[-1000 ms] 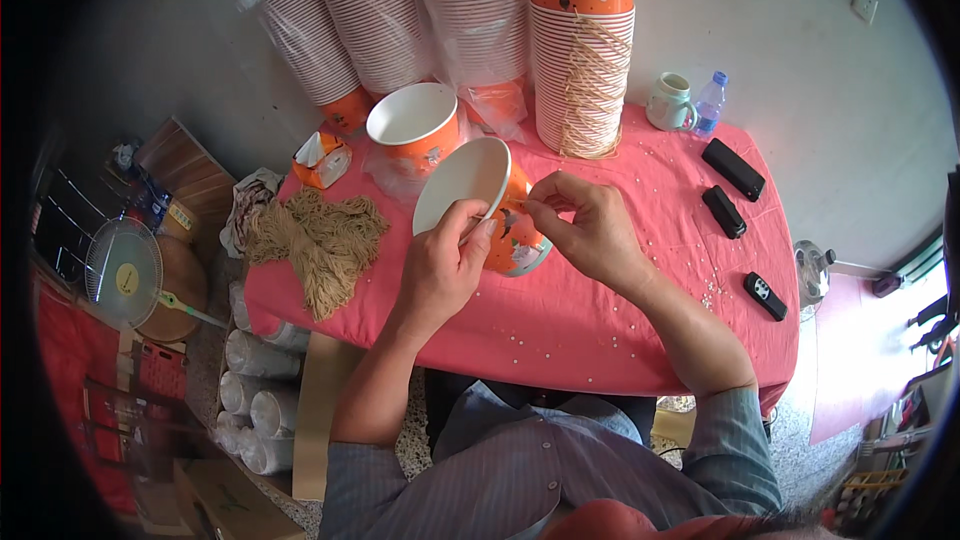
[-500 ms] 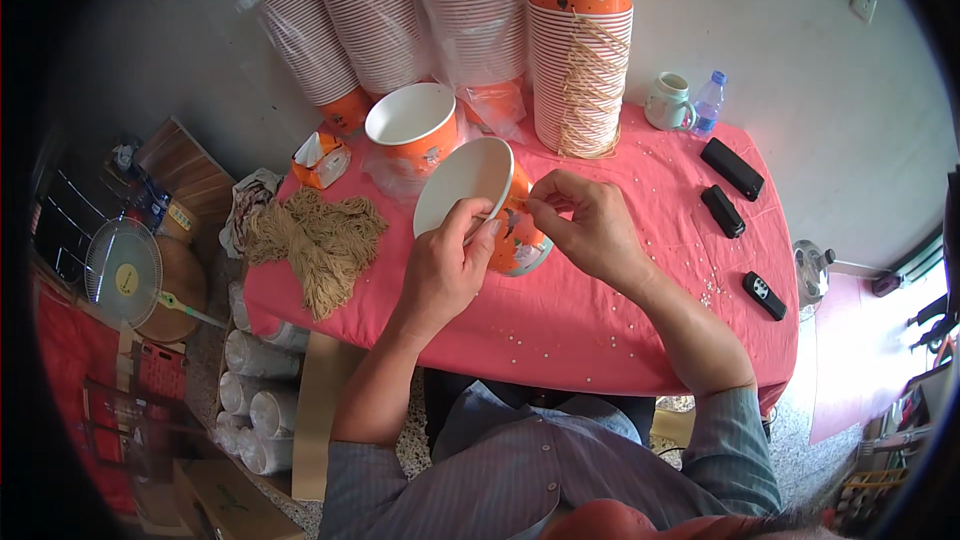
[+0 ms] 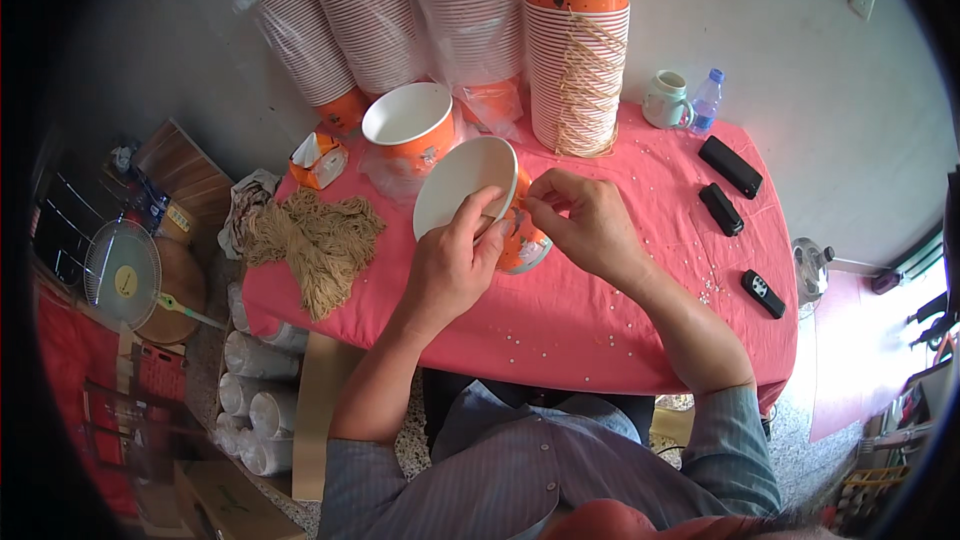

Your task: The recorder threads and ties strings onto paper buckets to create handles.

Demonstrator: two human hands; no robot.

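Observation:
My left hand (image 3: 455,255) grips the rim of an orange printed paper bucket (image 3: 462,185), fingers over its white inside. The bucket is tilted above the table, its mouth toward the left. At the bucket's right side my right hand (image 3: 592,225) is closed in a pinch; whatever is between thumb and fingertip is too small to make out. A heap of tan cords (image 3: 318,245) lies to the left on the cloth. Behind the held bucket another orange paper bucket (image 3: 410,125) stands upright with clear plastic around its base.
Plastic-wrapped bucket stacks (image 3: 465,10) line the wall. Tan cords hang down an unwrapped stack (image 3: 545,80). A mug (image 3: 665,100), a bottle (image 3: 707,105) and several black devices (image 3: 730,168) sit at right. White bits dot the pink cloth (image 3: 640,330). A tissue pack (image 3: 318,160) is at left.
The fingers of my left hand have shifted a little farther over the rim into the bucket. The bucket has turned slightly; my right hand stays pinched beside it.

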